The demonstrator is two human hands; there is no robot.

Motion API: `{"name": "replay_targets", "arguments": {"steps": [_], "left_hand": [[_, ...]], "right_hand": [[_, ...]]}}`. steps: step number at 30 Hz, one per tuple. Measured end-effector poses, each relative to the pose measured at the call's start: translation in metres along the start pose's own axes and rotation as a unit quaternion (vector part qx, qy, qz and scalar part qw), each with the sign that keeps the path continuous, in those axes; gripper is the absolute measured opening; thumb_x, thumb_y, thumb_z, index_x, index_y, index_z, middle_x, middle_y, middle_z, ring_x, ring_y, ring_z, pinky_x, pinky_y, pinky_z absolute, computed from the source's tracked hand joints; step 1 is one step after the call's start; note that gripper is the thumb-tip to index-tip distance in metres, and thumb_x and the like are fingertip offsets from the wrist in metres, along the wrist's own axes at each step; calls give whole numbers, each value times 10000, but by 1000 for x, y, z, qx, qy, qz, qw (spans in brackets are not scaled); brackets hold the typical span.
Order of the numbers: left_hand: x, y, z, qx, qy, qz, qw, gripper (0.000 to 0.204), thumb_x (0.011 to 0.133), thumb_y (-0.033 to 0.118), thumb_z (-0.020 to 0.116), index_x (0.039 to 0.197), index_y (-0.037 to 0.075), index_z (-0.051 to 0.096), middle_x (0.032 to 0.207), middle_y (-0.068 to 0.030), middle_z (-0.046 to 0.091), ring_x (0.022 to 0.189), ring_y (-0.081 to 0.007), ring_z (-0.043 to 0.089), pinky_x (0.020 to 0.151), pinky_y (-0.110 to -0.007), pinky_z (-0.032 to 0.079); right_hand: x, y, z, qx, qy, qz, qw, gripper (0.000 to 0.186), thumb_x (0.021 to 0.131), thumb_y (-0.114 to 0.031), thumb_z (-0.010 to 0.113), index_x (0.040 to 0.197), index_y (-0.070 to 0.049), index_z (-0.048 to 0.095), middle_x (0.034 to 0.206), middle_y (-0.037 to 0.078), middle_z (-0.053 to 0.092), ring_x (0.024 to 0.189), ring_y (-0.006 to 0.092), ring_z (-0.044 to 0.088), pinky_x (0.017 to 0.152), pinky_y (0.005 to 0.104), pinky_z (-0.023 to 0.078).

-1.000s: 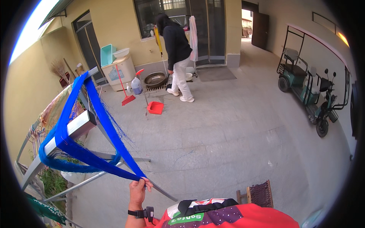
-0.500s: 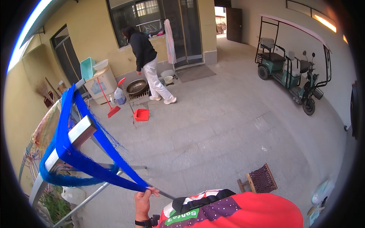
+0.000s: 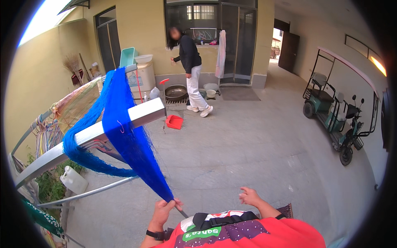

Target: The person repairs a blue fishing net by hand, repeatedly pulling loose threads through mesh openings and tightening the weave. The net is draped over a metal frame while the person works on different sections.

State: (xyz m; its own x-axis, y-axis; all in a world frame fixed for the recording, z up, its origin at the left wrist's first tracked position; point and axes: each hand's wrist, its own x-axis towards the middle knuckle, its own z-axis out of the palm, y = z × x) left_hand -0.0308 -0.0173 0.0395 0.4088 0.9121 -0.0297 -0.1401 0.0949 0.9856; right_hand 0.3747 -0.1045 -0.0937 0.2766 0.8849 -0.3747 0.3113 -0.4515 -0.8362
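A hank of bright blue thread (image 3: 138, 142) hangs over a square metal bar (image 3: 142, 113) and stretches down toward me in a narrowing band. My left hand (image 3: 164, 210) pinches its lower end, with a dark wristband below the hand. Loose strands fray along the band's edge. Behind it on the same frame droops a second, teal-blue hank (image 3: 78, 151), touched by neither hand. My right hand (image 3: 250, 196) is raised in front of my red garment (image 3: 264, 231), fingers apart and holding nothing.
Another person (image 3: 191, 62) stands by the window. Near them are a red dustpan (image 3: 174, 122), a metal basin (image 3: 176, 93) and a washing machine (image 3: 142, 78). A green three-wheeler (image 3: 335, 111) is parked at right. A white jug (image 3: 73, 180) stands at left; a stool (image 3: 286, 210) is partly hidden.
My view has swung left and closer to the bar. My right hand has come into sight. My left hand keeps its hold on the thread. The other person has turned and raised an arm.
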Motion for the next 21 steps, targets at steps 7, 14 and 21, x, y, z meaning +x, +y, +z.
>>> {"name": "replay_targets", "arguments": {"steps": [7, 14, 21], "left_hand": [[-14, 8, -13, -40, -28, -9, 999, 241, 907, 55, 483, 1106, -58, 563, 917, -158, 659, 808, -217, 647, 819, -325, 472], [17, 15, 16, -31, -126, -27, 991, 364, 936, 150, 495, 1246, -40, 483, 1015, -152, 647, 969, -223, 616, 912, -352, 425], [39, 18, 31, 12, -209, -4, 978, 311, 942, 173, 496, 1181, -13, 567, 1045, -126, 653, 1014, -207, 604, 937, -341, 404]], "right_hand": [[-106, 137, -55, -190, 192, 333, 903, 492, 801, -244, 620, 1202, 12, 496, 874, 190, 647, 705, 260, 651, 607, 388, 521], [-125, 148, -36, -149, 156, 369, 904, 415, 808, -254, 608, 1117, 13, 532, 834, 192, 647, 690, 274, 649, 610, 395, 515], [-107, 133, -24, -129, 138, 343, 920, 354, 814, -264, 595, 1032, 14, 568, 794, 193, 647, 675, 289, 648, 612, 402, 509]]}}
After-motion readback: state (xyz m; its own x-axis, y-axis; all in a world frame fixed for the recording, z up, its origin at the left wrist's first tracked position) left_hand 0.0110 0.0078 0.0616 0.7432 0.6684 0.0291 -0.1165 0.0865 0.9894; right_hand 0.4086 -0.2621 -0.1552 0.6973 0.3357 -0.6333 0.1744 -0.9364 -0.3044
